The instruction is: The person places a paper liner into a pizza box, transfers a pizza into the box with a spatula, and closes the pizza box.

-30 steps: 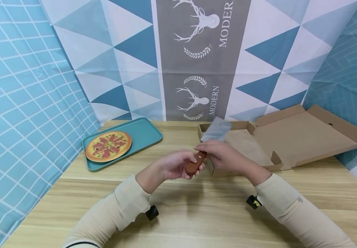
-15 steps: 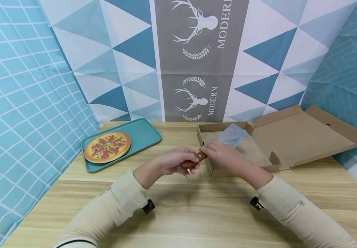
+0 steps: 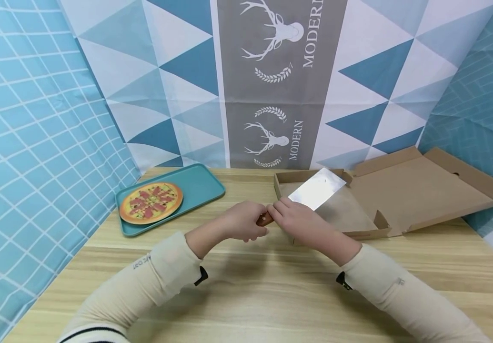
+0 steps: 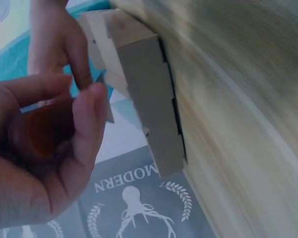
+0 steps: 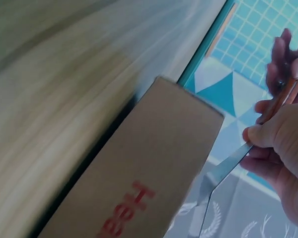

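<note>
A spatula (image 3: 317, 188) with a wide metal blade and a brown handle is tilted over the near-left part of the open pizza box (image 3: 349, 233). My left hand (image 3: 243, 220) holds the end of the handle, its fingers curled round it in the left wrist view. Closer to the blade, my right hand (image 3: 304, 224) grips the same spatula. Its bent metal neck (image 5: 228, 166) comes out past the fingers in the right wrist view. At the left, a pizza (image 3: 151, 203) lies on a teal tray (image 3: 201, 183), apart from both hands.
The pizza box lid (image 3: 422, 186) is folded back to the right, towards the blue side cloth. Brown paper (image 3: 347, 209) lines the box. A patterned cloth (image 3: 186, 95) hangs behind the wooden table (image 3: 246, 300).
The spatula's blade has swung rightward over the box and now shows a bright, flat face. My left hand has turned over the handle, hiding most of it. Tray and box stay put.
</note>
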`<state>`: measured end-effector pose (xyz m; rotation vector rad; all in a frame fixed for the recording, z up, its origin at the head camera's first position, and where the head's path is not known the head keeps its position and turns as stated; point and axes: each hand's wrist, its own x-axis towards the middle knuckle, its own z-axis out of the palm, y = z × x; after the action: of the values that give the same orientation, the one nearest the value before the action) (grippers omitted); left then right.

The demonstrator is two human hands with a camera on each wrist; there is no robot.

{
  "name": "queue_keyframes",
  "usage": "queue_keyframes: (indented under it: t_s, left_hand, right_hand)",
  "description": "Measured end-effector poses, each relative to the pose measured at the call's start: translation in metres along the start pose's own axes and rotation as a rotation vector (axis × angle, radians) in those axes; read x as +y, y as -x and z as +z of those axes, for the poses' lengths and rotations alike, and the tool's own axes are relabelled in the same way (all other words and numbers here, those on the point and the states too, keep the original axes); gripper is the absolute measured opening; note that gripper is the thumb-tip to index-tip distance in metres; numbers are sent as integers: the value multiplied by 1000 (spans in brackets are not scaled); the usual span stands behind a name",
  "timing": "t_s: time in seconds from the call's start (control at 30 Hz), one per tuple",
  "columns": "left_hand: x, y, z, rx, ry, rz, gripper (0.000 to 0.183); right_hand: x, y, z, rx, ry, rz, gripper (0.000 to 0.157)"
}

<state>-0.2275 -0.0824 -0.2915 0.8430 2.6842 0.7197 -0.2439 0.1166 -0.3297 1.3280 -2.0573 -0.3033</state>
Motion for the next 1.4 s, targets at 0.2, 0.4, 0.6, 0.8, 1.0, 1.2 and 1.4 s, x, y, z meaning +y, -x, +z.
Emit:
queue_keyframes:
  t_s: [0.2,0.4,0.6,0.8,1.0,1.2,1.4]
  left_hand:
    - [-6,6,8,197,-297,85,31]
    - [-16,15,5,271,-281,70,25]
    - [-22,23,-4,259,-214,21,21]
    - [-32,33,-12,246,-155,-52,13]
    - [-48,50,-25,235,-140,-98,10]
    - [-66,66,-39,228,-162,-125,12]
    - [-80,78,-54,213,-161,-203,15]
  right_hand:
    - [-7,-13,-1,-55,-9,7,34]
    - [-10,-25,0,-79,6,-19,37]
    - [-10,-38,3,-34,-17,-15,29]
    - [-8,-47,-2,1,-68,2,28]
    - [1,-48,-6,23,-181,85,31]
    - [9,-48,-4,95,-206,121,32]
    - [8,-52,-1,152,-240,180,24]
